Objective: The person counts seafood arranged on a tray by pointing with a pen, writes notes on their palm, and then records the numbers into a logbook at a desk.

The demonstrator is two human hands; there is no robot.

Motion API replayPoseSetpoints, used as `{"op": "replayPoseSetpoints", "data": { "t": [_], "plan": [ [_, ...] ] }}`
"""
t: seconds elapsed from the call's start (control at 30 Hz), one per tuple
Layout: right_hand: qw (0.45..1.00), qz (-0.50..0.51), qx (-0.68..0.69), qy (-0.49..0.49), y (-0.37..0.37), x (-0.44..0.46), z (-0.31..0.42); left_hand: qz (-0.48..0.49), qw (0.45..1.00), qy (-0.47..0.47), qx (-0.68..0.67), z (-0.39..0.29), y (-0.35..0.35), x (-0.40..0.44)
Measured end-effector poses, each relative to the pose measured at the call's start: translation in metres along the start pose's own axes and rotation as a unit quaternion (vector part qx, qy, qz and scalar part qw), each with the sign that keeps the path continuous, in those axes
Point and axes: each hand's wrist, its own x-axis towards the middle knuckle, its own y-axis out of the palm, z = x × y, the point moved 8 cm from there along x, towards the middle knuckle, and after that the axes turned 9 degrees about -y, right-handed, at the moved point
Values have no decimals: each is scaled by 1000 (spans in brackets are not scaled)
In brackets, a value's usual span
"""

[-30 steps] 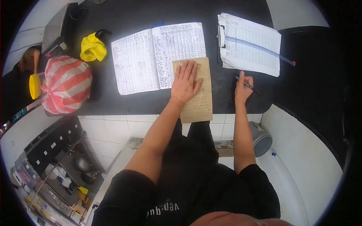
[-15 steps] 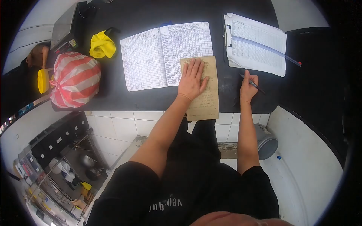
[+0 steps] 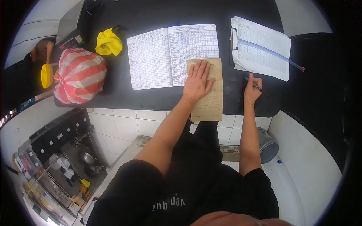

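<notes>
My left hand point(image 3: 197, 81) lies flat with its fingers stretched on a brown handwritten sheet point(image 3: 207, 105), which overlaps the lower right corner of an open ruled notebook point(image 3: 151, 56) filled with writing. In my right hand point(image 3: 252, 90) is a dark pen point(image 3: 260, 89), held between thumb and fingers over the black table. Just above that hand lies a clipboard with printed sheets point(image 3: 264, 56), and a clear blue-tinted strip point(image 3: 271, 56) runs across it.
On the left of the black table point(image 3: 143, 101) are a red-and-white striped bag point(image 3: 83, 75), a yellow cloth point(image 3: 109, 42) and a scale point(image 3: 71, 39). Beyond the left edge, part of another person point(image 3: 44, 51) shows near a yellow lid point(image 3: 46, 75). A grey bin point(image 3: 268, 150) stands below.
The view has shifted, so the table and its items appear farther right. My left hand stays flat on the brown sheet, and my right hand keeps hold of the pen.
</notes>
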Motion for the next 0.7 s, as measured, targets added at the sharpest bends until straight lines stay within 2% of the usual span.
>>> {"op": "replayPoseSetpoints", "data": {
  "t": [0.17, 0.37, 0.43, 0.53, 0.7],
  "plan": [
    [999, -1, 37, 18, 2, -2, -11, -1, 1000, 2, 9, 0, 1, -1],
    [999, -6, -28, -38, 1, 1, 7, -2, 1000, 3, 2, 0, 0, -1],
    [1000, -1, 6, -16, 2, 0, -2, -3, 1000, 1, 0, 0, 0, -1],
    [999, 17, -39, -3, 1, 1, 8, 1, 1000, 0, 2, 0, -1, 0],
    [1000, 9, -23, 8, 1, 0, 0, 10, 1000, 0, 21, 0, 3, 0]
  ]
}}
